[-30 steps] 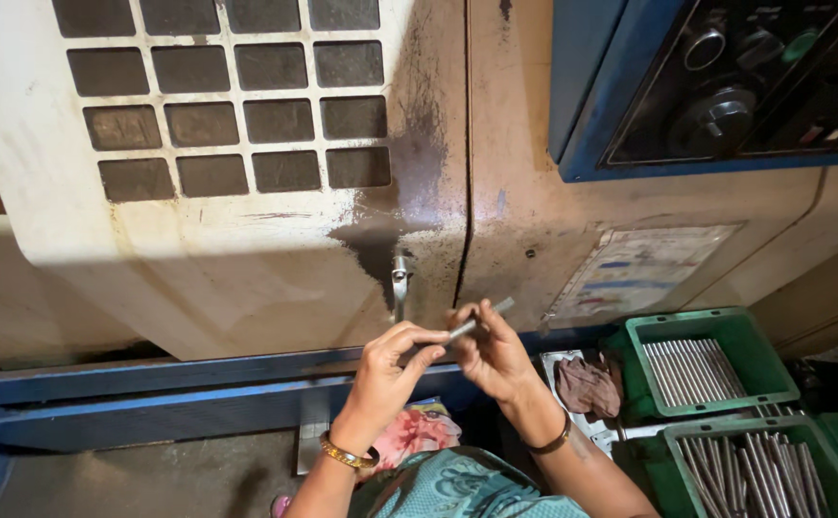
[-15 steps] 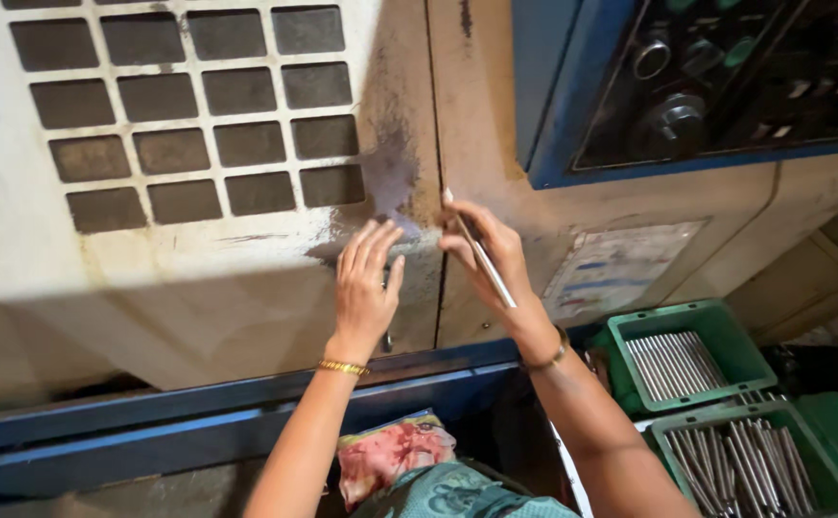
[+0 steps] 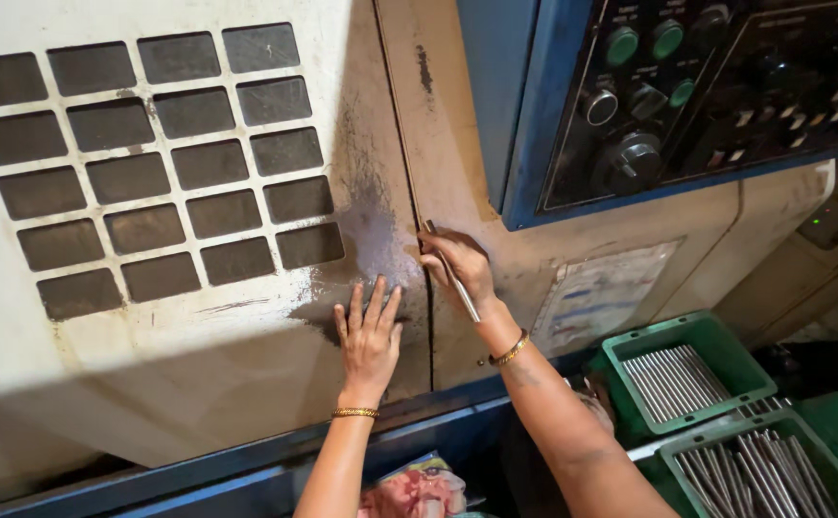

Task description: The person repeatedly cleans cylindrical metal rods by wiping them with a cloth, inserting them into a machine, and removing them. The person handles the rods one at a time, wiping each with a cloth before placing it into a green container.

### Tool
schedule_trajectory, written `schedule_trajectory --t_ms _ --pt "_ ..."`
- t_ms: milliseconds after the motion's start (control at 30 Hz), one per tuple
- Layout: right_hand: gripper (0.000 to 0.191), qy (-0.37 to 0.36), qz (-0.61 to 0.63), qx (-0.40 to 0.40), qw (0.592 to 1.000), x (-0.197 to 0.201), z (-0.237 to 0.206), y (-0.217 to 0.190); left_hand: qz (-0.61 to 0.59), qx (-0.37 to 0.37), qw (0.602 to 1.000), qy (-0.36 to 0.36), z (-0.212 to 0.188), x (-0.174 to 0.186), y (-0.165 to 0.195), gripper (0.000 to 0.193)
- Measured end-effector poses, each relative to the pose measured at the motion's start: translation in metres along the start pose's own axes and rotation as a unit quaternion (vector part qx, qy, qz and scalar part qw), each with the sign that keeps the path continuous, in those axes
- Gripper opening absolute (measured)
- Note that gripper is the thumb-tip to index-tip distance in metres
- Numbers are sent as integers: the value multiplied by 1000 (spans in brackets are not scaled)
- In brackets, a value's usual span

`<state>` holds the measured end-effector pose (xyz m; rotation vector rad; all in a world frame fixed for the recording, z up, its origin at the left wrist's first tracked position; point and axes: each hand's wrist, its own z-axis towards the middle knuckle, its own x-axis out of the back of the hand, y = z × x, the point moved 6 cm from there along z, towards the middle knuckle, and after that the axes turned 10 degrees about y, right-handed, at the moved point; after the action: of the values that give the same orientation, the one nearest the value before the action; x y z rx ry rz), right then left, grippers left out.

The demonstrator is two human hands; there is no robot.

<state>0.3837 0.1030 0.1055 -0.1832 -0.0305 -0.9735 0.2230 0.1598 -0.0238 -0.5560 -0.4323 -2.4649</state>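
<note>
Right hand [image 3: 459,267] grips thin metal rod [image 3: 453,272] against beige machine door [image 3: 188,317] seam. Left hand [image 3: 369,331] flat, fingers spread, on door. Pale rectangular label [image 3: 603,293] right; green trays [image 3: 687,374] of rods below.

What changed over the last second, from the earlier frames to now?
Both hands rose from the door's lower edge. The left hand now lies flat on the cream door beside the seam. The right hand moved up to the seam, still gripping the thin metal rod. The view shifted upward too, showing more of the control panel. The green trays of rods stayed put.
</note>
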Motion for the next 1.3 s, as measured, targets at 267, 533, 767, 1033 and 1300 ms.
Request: schedule_trajectory --t_ms 267,533,767,1033,1300 --pt "27 -6 7 -47 999 3 3 0 24 -22 999 -4 -4 7 4 73" --pt "24 7 -14 -58 998 -3 -5 14 20 -30 999 -40 -8 21 3 82" --pt "30 17 26 -213 977 -7 -24 49 43 -22 997 -62 -12 11 5 93" --pt "25 59 333 -369 866 -17 -40 59 12 -21 999 -40 -10 24 13 88" --pt "50 7 538 -596 596 -30 -96 -19 -252 132 959 13 -1 87 25 58"
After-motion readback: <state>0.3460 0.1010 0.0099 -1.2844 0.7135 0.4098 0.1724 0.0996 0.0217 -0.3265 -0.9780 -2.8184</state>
